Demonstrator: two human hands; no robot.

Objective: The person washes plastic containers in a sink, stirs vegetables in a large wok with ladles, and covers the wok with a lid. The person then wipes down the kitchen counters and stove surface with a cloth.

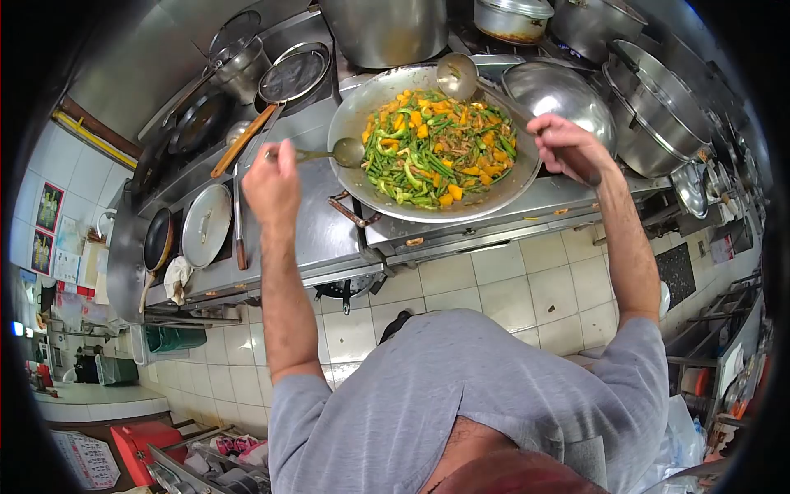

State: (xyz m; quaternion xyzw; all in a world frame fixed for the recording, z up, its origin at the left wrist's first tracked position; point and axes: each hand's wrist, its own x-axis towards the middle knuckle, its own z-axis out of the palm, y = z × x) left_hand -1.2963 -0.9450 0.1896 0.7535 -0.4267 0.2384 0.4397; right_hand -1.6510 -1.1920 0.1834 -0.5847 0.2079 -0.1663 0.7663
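A wide metal wok [510, 191] holds green beans, orange chunks and strips of meat [440, 148]. My left hand [273, 183] is closed round the handle of a metal spoon [349, 152], whose bowl is at the wok's left edge. In my right hand [569, 148], closed as well, is the handle of a large ladle [457, 76]; its bowl is over the far rim of the wok. The ladle's handle slants across the wok's right side. Both hands are outside the rim, one on each side.
A tall pot [385, 33] stands behind the wok, and a domed lid [568, 95] lies to its right. Stacked pots [658, 115] are farther right. On the left are a strainer [294, 76], a flat lid [206, 226], a black pan [158, 240] and a cloth [177, 279].
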